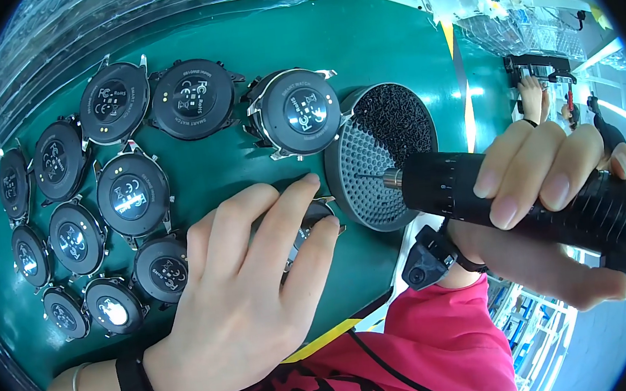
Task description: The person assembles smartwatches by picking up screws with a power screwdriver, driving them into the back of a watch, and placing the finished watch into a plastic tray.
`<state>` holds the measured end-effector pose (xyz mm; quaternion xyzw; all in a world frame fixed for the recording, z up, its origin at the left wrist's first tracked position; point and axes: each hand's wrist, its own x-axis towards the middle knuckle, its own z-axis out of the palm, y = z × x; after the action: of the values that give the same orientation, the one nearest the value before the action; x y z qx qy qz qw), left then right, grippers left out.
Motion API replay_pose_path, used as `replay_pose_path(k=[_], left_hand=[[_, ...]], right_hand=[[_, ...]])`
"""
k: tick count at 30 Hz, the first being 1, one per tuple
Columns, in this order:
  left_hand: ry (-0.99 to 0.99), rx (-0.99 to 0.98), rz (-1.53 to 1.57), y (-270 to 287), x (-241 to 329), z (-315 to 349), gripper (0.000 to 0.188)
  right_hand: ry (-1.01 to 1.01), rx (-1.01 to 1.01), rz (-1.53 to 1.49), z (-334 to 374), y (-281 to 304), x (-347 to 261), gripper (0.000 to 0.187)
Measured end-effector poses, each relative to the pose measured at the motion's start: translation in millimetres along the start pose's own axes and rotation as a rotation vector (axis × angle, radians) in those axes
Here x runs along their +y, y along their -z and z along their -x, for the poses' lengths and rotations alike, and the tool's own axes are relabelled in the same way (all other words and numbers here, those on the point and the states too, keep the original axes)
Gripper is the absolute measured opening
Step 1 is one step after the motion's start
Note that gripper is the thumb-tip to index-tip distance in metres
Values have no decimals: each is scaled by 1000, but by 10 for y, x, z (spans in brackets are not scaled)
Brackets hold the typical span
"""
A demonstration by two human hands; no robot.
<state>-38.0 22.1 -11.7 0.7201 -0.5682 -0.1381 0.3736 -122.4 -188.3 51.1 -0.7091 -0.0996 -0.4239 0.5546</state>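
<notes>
My right hand point(549, 175) is wrapped round a black electric screwdriver point(439, 184), held nearly level. Its thin bit reaches left over a round grey screw tray point(333, 186) with a perforated plate. Small black screws point(396, 121) are heaped in the tray's far right part; whether the bit's tip touches one cannot be made out. My left hand point(245, 276) lies over a smartwatch case point(303, 235), its fingers bent around it and covering most of it. Just beyond those fingers, another smartwatch case point(302, 112) lies back up beside the tray.
Several more black smartwatch cases point(133, 195) lie back up in rows at the left on the green mat point(254, 37). Clear plastic trays point(90, 29) line the far edge. Yellow striped tape point(326, 339) marks the near edge. Another person's hand point(531, 98) is at the far right.
</notes>
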Motion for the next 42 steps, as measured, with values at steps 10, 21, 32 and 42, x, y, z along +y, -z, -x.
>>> replay_pose_path(k=[10,21,32,42], left_hand=[[1,0,3,-7,-2,3,51],[26,7,21,-22,-6,14,53],[32,-4,15,-1,7,22,55],[16,3,30,5,-15,24,56]], right_hand=[[-71,-295,-31,-4,111,-28,77],[-101,-194,-227,13,96,-144,74],[-10,-146,-308,112,-74,-18,72],[-63,-115,-318,120,-88,-12,69]])
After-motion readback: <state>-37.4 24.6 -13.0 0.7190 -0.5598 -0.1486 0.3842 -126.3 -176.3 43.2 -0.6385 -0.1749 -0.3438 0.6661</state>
